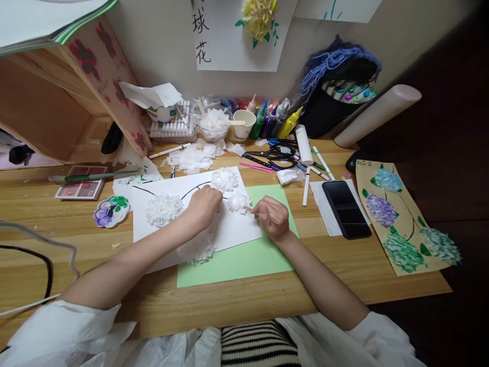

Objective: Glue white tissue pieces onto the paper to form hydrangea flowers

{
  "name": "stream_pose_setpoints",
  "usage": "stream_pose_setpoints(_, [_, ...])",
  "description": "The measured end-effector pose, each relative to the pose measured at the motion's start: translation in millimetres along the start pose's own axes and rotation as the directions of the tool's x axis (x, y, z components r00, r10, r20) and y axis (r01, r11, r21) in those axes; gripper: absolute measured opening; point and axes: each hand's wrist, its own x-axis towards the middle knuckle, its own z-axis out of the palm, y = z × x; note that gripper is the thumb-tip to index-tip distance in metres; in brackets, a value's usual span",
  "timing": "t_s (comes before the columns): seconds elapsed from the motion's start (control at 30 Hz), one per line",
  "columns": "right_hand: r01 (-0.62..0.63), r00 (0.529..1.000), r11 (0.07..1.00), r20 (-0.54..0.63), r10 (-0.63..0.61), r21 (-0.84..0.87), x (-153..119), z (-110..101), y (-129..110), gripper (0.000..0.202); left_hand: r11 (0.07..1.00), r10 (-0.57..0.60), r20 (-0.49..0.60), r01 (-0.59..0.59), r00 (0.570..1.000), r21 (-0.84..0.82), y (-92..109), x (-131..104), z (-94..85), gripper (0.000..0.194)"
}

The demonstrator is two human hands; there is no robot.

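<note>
Pinching a thin stick (249, 209) in the closed fingers of my right hand (273, 218), I have its tip at the edge of a small white paper cluster (239, 202). The cluster sits toward the right of a white sheet (233, 229), a ruffled round of overlapping bits. Three more white clusters (165, 210) share the sheet, one reaching over its lower edge, and thin black lines (145, 190) curve among them. A pale green sheet (271, 260) lies partly beneath, on the wooden tabletop (324, 278). My left hand (206, 204) is bunched just beside the small cluster; whether its fingers grip anything I cannot tell.

On the wall poster (229, 51), beside a yellow flower (260, 18), I can read 球 and 花 in black; whatever is written above them is cut off. Writing in the corner of the tan flower picture (405, 221) is too small to read, like the marks on the cup (243, 127). My left forearm (141, 255) hides some of the lowest cluster.
</note>
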Motion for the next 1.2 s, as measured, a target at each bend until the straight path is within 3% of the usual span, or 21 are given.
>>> stream_pose_setpoints(0.3, [0.052,0.999,0.999,0.015,-0.052,-0.015,0.3,1.1,0.5,0.033,1.0,0.006,0.024,-0.006,1.0,0.001,0.5,-0.2,-3.8,0.016])
stream_pose_setpoints(0.9, [-0.164,0.983,0.985,-0.089,0.16,-0.049,-0.4,5.4,-1.0,0.042,1.0,0.024,0.011,-0.024,1.0,0.007,-0.1,0.1,-2.8,0.014])
stream_pose_setpoints(1.2, [-0.227,0.972,0.949,0.01,0.235,-0.217,14.8,11.1,-7.7,0.042,0.999,0.033,0.024,-0.033,0.999,0.002,-0.5,-0.9,-4.5,0.015])
